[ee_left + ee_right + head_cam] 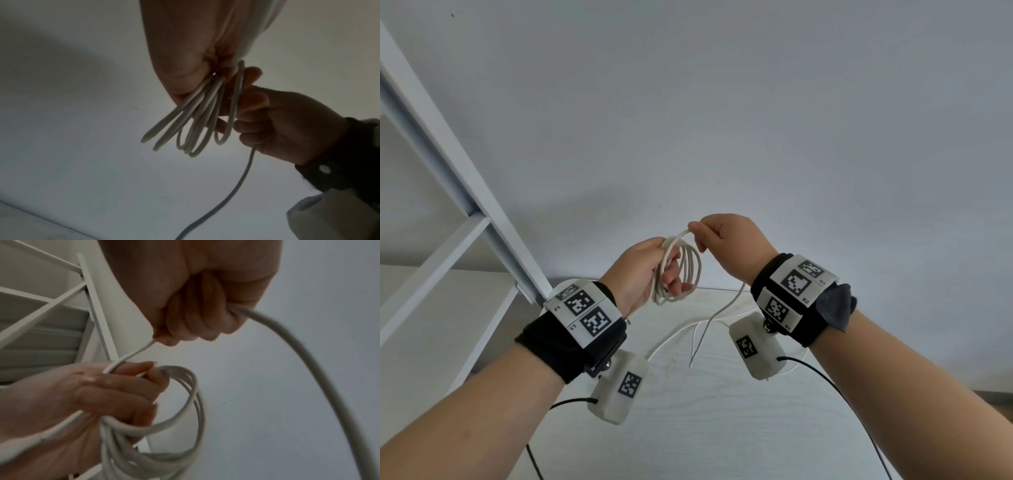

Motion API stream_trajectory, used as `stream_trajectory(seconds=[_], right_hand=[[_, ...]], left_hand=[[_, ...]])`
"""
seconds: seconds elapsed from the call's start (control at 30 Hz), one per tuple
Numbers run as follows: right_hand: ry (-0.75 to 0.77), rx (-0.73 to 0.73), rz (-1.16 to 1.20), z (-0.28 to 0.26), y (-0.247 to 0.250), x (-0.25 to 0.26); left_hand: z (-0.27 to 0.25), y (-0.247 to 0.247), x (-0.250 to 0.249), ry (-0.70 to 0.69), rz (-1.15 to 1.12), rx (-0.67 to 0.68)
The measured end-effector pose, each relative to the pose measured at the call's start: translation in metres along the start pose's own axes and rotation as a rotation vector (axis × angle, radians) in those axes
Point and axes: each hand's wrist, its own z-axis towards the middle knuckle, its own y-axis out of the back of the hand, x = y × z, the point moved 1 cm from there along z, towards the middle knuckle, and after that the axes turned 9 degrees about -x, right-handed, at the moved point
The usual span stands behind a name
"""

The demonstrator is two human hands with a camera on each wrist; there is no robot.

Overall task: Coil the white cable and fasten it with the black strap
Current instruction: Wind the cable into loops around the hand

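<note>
My left hand (654,270) is raised above the table and grips several loops of the white cable (690,270) as a coil. The same coil (193,402) hangs from the left hand's fingers (115,394) in the right wrist view. Close on the right, my right hand (726,236) pinches the cable strand that runs up off the coil's top. From that fist the free cable (308,361) trails down to the table, where its loose tail (705,329) lies. The coil's loops (197,121) hang between both hands. No black strap shows in any view.
A light wooden table (722,411) lies below the hands, against a plain grey wall. A white metal shelf frame (465,205) stands at the left. Black camera leads (842,394) hang from both wrist units.
</note>
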Motion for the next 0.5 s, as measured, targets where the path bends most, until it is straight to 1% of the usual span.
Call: stream_trajectory(seconds=[0.07, 0.17, 0.3, 0.37, 0.5], right_hand=[[-0.007, 0.0, -0.035, 0.002, -0.003, -0.005], [-0.022, -0.01, -0.07, 0.004, -0.007, -0.01], [-0.046, -0.016, -0.085, 0.007, -0.007, -0.015], [-0.077, -0.01, -0.074, 0.01, -0.004, -0.02], [-0.156, -0.016, -0.02, 0.009, -0.006, -0.035]], left_hand=[[0.0, -0.003, 0.0, 0.014, -0.033, -0.021], [0.0, -0.005, -0.001, 0.007, -0.01, -0.046], [-0.001, -0.006, -0.006, 0.046, -0.011, 0.001], [-0.003, -0.006, -0.007, 0.075, -0.04, 0.019], [-0.004, -0.006, -0.006, 0.081, -0.099, 0.04]])
